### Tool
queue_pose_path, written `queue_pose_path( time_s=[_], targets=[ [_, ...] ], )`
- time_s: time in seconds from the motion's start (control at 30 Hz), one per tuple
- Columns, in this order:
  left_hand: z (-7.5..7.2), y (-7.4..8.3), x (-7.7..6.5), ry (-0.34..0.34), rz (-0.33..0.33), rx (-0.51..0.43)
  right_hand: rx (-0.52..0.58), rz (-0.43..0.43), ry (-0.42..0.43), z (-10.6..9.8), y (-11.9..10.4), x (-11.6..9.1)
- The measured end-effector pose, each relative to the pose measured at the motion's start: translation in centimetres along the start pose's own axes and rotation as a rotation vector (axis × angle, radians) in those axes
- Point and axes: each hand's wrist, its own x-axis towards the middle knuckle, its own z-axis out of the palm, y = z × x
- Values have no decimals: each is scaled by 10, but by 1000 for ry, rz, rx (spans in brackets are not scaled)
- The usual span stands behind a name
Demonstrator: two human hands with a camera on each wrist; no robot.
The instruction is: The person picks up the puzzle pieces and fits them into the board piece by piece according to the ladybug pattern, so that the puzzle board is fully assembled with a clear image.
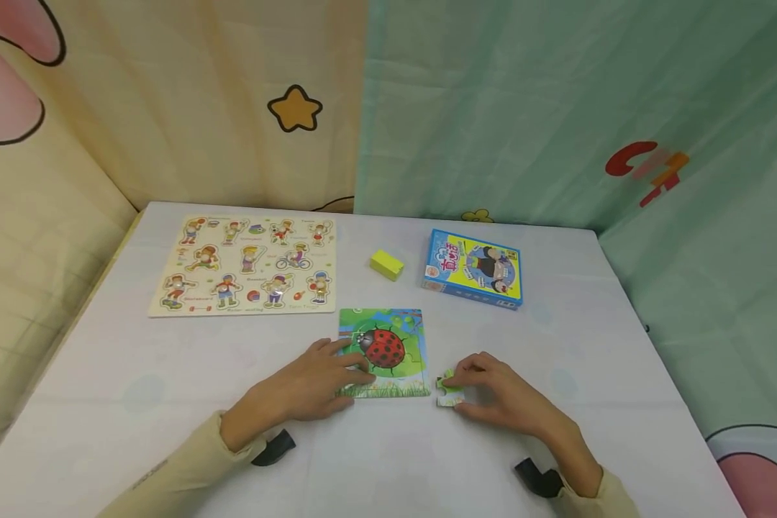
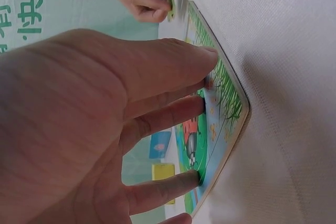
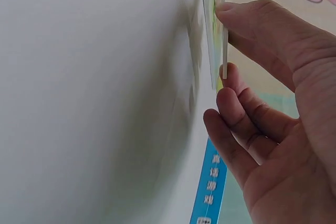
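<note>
A square ladybug jigsaw puzzle [image 1: 411,324] lies flat on the white table, with a strip of grass along its near edge. My left hand [image 1: 317,381] rests on its left part with fingers spread; in the left wrist view the fingertips [image 2: 195,179] touch the picture and the thumb lies near the grassy border. Just right of the puzzle, my right hand [image 1: 501,396] pinches a puzzle piece [image 1: 451,397], green and pale with a notched edge. The right wrist view shows the piece [image 3: 225,51] edge-on as a thin slab between thumb and fingers.
At the back left lies a wooden peg board [image 1: 259,266] with sports figures. A small yellow block [image 1: 386,265] sits behind the puzzle, and a blue and yellow game box [image 1: 473,270] stands to its right. Printed curtains [image 1: 479,108] hang beyond the table.
</note>
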Motion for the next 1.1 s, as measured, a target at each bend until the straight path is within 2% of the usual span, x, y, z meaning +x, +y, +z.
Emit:
queue_pose_path(
  time_s=[0.3,0.57,0.8,1.1],
  targets=[
    [-1,0,0,-4,-9,0,-21,-91,-13,2,-11,29],
    [-2,1,1,-16,-15,-6,-18,-109,-38,9,-14,47],
    [-2,1,2,-27,-18,6,-72,-152,-40,15,-17,55],
    [-4,3,2,-26,-17,9,-98,-130,-78,15,-23,58]
  ],
)
